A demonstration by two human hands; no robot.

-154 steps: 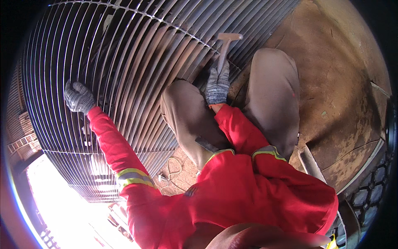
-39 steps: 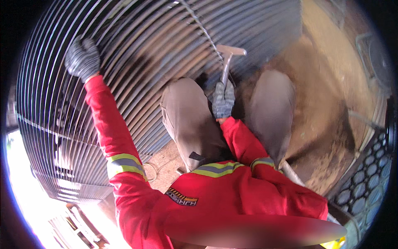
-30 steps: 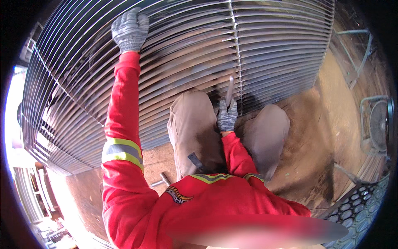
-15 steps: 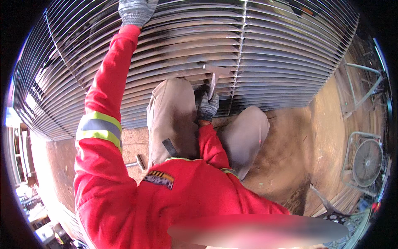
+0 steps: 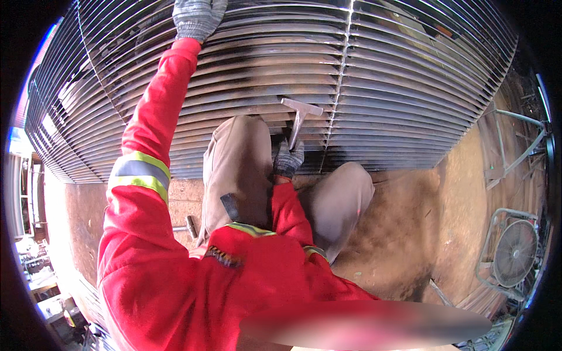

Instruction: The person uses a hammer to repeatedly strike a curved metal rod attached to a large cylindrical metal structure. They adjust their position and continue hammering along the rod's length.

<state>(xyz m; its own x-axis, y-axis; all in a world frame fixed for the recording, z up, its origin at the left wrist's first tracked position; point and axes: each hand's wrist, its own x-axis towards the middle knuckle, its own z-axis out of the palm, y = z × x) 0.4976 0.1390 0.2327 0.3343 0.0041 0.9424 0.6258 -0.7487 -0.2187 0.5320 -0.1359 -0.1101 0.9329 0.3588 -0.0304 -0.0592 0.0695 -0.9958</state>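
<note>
A large grille of dark parallel metal bars (image 5: 287, 67) stands in front of me, with a welded cross strip (image 5: 338, 82) running down it. My right hand (image 5: 289, 159), in a grey knit glove, is closed round the handle of a hammer (image 5: 302, 109) between my knees. The hammer's head is up close to the lower bars; whether it touches them I cannot tell. My left hand (image 5: 199, 19), gloved alike, is stretched far forward at the upper bars. Its fingertips run out of the picture, so their grip is hidden.
Another hammer (image 5: 191, 226) lies on the brown floor (image 5: 398, 234) left of my knees. A round fan (image 5: 515, 253) stands at the right, below a light tubular metal frame (image 5: 523, 146). Assorted workshop items (image 5: 38, 257) are at the far left.
The hammer in my right hand has shifted slightly left, and its head shows more sharply. My left hand stays at the upper bars. The whole view has shifted a little.
</note>
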